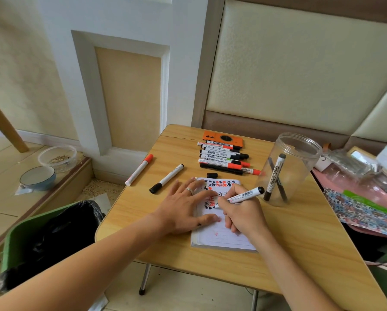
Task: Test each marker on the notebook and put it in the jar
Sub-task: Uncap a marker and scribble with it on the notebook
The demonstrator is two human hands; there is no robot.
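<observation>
The marker [240, 196] slants tip-down onto the notebook [221, 236], its butt aimed up-right at the jar [289, 169]; the right hand [241, 212] grips it, nearer the jar; the left hand [185, 205] lies flat, fingers spread, pinning the page.

Jar [293, 167] mouth open above; marker row [224, 158] crowds its left.

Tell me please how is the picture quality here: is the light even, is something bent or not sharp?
Head view: soft, even daylight, only faint shadows under the left hand and right hand; wide-angle lens bends the wall panels and table edge near the borders; the clear jar shows mild reflections; small print on the marker pile is too soft to read.
</observation>
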